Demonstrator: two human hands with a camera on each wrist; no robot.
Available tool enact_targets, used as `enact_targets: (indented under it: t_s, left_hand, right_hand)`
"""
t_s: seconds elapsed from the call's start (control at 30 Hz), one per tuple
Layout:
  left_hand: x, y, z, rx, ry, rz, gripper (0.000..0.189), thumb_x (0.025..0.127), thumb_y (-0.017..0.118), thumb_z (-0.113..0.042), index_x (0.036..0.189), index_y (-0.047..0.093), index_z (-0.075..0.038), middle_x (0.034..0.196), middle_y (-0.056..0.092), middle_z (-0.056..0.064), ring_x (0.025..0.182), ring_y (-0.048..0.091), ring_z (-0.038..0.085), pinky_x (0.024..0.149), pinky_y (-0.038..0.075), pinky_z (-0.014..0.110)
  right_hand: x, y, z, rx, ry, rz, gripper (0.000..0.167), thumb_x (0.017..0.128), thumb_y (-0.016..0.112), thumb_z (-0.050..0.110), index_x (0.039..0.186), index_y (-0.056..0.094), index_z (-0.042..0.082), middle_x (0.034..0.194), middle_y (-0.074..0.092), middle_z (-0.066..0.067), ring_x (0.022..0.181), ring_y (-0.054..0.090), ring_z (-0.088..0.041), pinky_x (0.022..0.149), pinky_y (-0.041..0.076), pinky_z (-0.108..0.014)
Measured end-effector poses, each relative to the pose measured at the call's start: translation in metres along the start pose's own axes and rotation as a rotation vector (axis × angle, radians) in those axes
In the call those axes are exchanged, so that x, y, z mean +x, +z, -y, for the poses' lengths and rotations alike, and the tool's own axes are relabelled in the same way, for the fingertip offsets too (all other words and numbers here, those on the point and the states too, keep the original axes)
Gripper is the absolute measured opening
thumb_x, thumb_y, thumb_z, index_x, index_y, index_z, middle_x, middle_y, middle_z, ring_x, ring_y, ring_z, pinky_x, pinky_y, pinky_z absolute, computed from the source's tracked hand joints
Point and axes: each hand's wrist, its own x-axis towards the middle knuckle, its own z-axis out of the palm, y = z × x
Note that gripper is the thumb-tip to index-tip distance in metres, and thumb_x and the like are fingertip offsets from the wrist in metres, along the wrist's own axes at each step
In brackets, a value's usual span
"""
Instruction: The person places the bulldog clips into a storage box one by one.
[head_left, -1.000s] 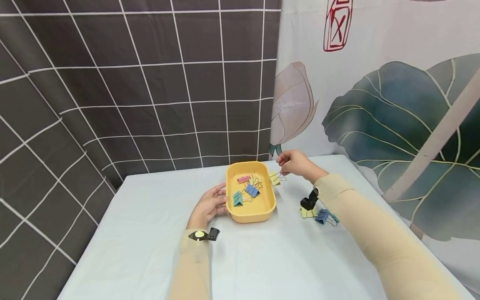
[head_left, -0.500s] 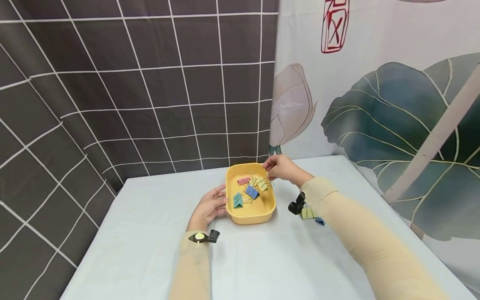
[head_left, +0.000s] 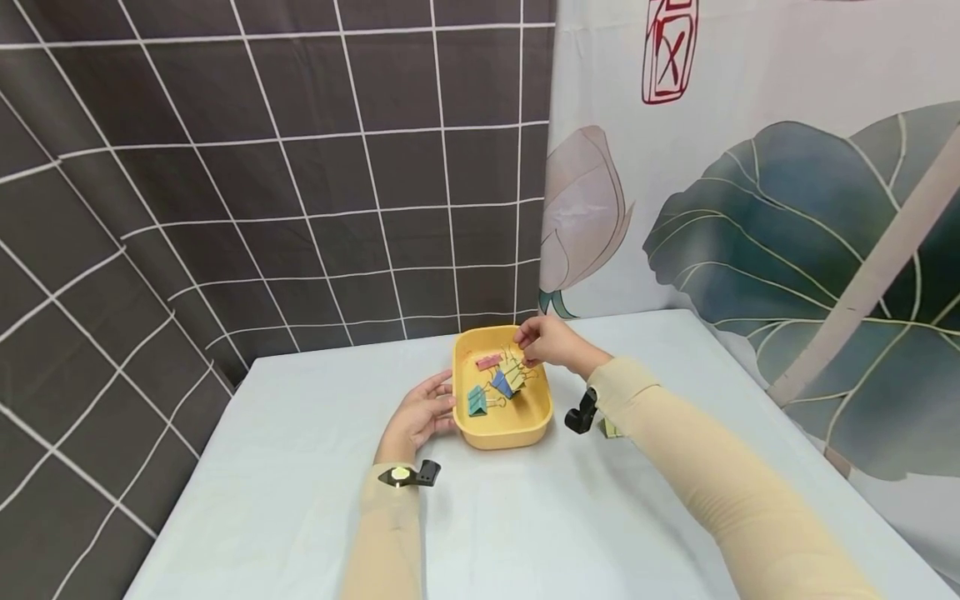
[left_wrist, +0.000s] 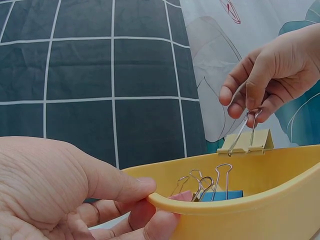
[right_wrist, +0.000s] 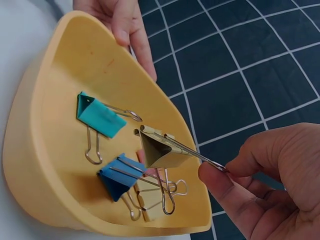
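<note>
My right hand [head_left: 551, 342] pinches a yellow binder clip [right_wrist: 162, 152] by a wire handle between thumb and fingertips. The clip hangs over the yellow tray [head_left: 502, 437], above the clips lying in it. Inside lie a teal binder clip [right_wrist: 102, 117], a blue binder clip [right_wrist: 120, 177], a pink binder clip [head_left: 489, 362] and another yellow one, partly covered. At the tray's left side, my left hand [head_left: 420, 415] touches the outer wall with spread fingers. Its thumb [left_wrist: 135, 189] presses at the rim in the left wrist view.
A yellow binder clip [head_left: 611, 428] on the white table [head_left: 510, 525] shows partly from behind the right sleeve. A dark gridded cloth [head_left: 337, 183] and a flower-print cloth [head_left: 750, 275] hang behind the table.
My right hand has moved left with the yellow clip, from beside the tray to over it. The left hand stays at the tray. The right sleeve now hides the table's blue clip.
</note>
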Motion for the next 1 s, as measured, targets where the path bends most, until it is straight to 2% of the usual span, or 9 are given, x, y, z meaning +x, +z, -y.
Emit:
enact_targets:
  t_s: [0.2, 0.4, 0.53, 0.77, 1.0]
  left_hand:
    - [0.000, 0.000, 0.000, -0.003, 0.002, 0.002, 0.063, 0.096, 0.057, 0.008, 0.154, 0.043, -0.012, 0.137, 0.048, 0.021, 0.092, 0.067, 0.022, 0.066, 0.062, 0.028]
    - [0.000, 0.000, -0.001, -0.004, -0.005, 0.004, 0.064, 0.095, 0.057, 0.008, 0.154, 0.042, -0.012, 0.137, 0.048, 0.021, 0.092, 0.067, 0.022, 0.066, 0.062, 0.028]
    - [0.001, 0.000, -0.001, -0.001, -0.005, -0.002, 0.064, 0.095, 0.058, 0.007, 0.154, 0.042, -0.012, 0.135, 0.050, 0.020, 0.092, 0.067, 0.022, 0.067, 0.062, 0.028]
    - [0.002, -0.001, 0.001, -0.007, -0.003, -0.004, 0.064, 0.095, 0.058, 0.008, 0.154, 0.042, -0.012, 0.133, 0.050, 0.019, 0.091, 0.066, 0.022, 0.066, 0.062, 0.028]
    - [0.002, -0.001, 0.001, -0.017, -0.011, -0.007, 0.063, 0.094, 0.058, 0.009, 0.152, 0.045, -0.012, 0.133, 0.051, 0.018, 0.091, 0.066, 0.023, 0.066, 0.062, 0.028]
  right_hand:
    - [0.004, 0.005, -0.005, 0.000, 0.012, 0.023, 0.030, 0.088, 0.061, -0.012, 0.118, 0.062, -0.010, 0.108, 0.061, -0.025, 0.082, 0.065, -0.020, 0.075, 0.063, -0.029]
    - [0.003, 0.006, -0.009, -0.008, 0.011, 0.036, 0.027, 0.089, 0.060, -0.011, 0.117, 0.062, -0.009, 0.099, 0.060, -0.017, 0.079, 0.066, -0.020, 0.074, 0.063, -0.030]
    - [0.004, 0.005, -0.012, -0.016, 0.017, 0.041, 0.024, 0.091, 0.061, -0.010, 0.115, 0.063, -0.007, 0.099, 0.060, -0.017, 0.078, 0.064, -0.021, 0.072, 0.063, -0.030]
    - [0.000, 0.004, -0.013, -0.020, 0.029, 0.058, 0.029, 0.086, 0.058, -0.014, 0.114, 0.062, -0.009, 0.096, 0.059, -0.016, 0.076, 0.063, -0.020, 0.071, 0.063, -0.029]
    - [0.000, -0.001, -0.016, -0.085, 0.038, 0.030, 0.027, 0.091, 0.058, -0.009, 0.118, 0.062, -0.010, 0.103, 0.061, -0.021, 0.074, 0.061, -0.018, 0.066, 0.061, -0.026]
